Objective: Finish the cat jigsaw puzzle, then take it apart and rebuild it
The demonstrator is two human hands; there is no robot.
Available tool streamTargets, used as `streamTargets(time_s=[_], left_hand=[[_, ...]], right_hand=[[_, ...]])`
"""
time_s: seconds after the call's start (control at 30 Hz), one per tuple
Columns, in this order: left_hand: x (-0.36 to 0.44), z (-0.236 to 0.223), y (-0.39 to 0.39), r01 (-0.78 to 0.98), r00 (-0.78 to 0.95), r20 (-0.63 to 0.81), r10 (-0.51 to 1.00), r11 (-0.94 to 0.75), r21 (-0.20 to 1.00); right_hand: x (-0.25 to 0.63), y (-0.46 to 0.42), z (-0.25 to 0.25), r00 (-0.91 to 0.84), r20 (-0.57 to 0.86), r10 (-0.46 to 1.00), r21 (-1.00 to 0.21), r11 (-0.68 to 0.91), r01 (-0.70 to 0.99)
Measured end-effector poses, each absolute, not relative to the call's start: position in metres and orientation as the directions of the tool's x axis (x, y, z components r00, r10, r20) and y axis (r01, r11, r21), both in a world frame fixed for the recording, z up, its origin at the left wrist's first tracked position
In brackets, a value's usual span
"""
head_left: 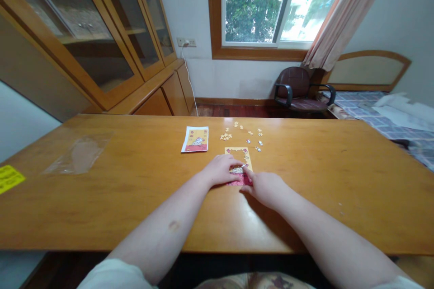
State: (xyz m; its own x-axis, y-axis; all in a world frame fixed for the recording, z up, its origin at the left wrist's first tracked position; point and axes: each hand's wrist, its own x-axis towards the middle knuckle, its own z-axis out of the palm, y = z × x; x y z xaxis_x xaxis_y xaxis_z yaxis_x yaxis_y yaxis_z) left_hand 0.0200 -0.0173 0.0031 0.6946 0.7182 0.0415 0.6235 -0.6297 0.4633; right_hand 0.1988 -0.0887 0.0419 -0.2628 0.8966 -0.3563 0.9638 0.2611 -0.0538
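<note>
A partly filled jigsaw puzzle lies on the wooden table in front of me, with a yellow border at the top and pink at the bottom. My left hand rests on its left side, fingers stretched across the pieces. From the right, my right hand reaches in with its index finger extended onto the puzzle near the left fingertips; the thumb is apart, low by the pink edge. Both hands partly cover the picture. Beyond the puzzle, several loose puzzle pieces are scattered, some yellow, some with white and blue.
A picture card of the same design lies left of the puzzle. Farther left is a clear plastic bag, and a yellow label sits at the left edge. Past the wooden table stand a chair and a bed.
</note>
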Motion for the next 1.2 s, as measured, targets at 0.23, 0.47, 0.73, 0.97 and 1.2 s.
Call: streamTargets(time_s=[0.23, 0.47, 0.73, 0.97, 1.2], left_hand=[[0.019, 0.002, -0.016, 0.611, 0.709, 0.067, 0.702, -0.658, 0.441], [0.019, 0.001, -0.017, 0.621, 0.718, 0.052, 0.694, -0.672, 0.403], [0.019, 0.000, -0.017, 0.610, 0.729, 0.067, 0.681, -0.691, 0.387], [0.019, 0.003, -0.019, 0.621, 0.739, 0.037, 0.673, -0.702, 0.350], [0.020, 0.006, -0.022, 0.624, 0.727, 0.047, 0.685, -0.687, 0.373]], right_hand=[[0.200, -0.088, 0.044, -0.239, -0.371, 0.897, -0.036, 0.244, 0.969], [0.201, -0.087, 0.041, -0.236, -0.372, 0.898, -0.044, 0.237, 0.970], [0.200, -0.086, 0.039, -0.246, -0.351, 0.903, -0.073, 0.235, 0.969], [0.202, -0.077, 0.034, -0.266, -0.301, 0.916, -0.174, 0.221, 0.960], [0.200, -0.073, 0.030, -0.253, -0.267, 0.930, -0.169, 0.213, 0.962]])
